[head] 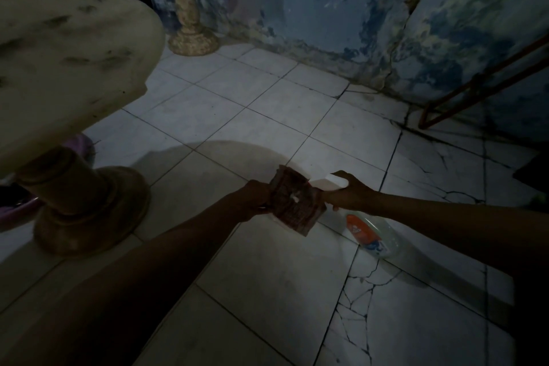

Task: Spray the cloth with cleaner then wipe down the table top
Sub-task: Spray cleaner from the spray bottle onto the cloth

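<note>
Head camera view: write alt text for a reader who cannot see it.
A left hand holds a folded reddish-brown cloth up to the white nozzle of a clear plastic spray bottle with an orange label, gripped by the right hand. Below lies cracked white floor tile; a dusty beige round pedestal table stands at left.

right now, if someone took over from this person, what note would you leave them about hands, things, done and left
Left hand: grips the folded reddish cloth, held up over the tiled floor.
Right hand: grips the spray bottle by its white head, nozzle pointing at the cloth, close to it.
Table top: to the left, on a pedestal, with dark smudges on it.
Done: cloth and cleaner are both in hand and lined up. Whether any spray has landed on the cloth cannot be told in this dim light.
Left: spray the cloth if needed, then wipe the table top.
</note>
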